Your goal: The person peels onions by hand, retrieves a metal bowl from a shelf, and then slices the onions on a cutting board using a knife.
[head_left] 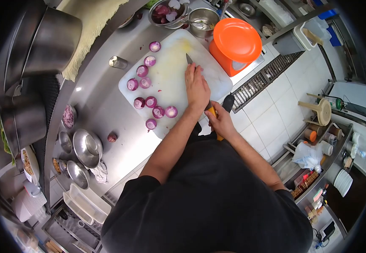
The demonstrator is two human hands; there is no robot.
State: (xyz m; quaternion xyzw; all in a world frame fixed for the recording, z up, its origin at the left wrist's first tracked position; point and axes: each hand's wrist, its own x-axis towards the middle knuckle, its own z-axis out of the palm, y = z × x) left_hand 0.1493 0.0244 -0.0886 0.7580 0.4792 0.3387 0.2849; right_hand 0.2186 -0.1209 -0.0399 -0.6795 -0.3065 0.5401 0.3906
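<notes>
A knife (189, 58) lies over the white cutting board (176, 76), its dark tip pointing to the board's far edge. My right hand (219, 121) is wrapped round its yellow handle (212, 110) at the near right edge of the board. My left hand (197, 88) rests over the blade with its fingers stretched out and close together; whatever lies under the palm is hidden. Along the left side of the board stand several peeled purple onions with trimmed ends, among them one onion (171, 111) nearest my hands.
Beyond the board are a bowl of onions (162, 21) and a metal pot (203, 21). An orange scale (237, 40) stands at its right. A metal cup (118, 62), a loose onion (112, 137) and several steel bowls (87, 147) sit on the left counter.
</notes>
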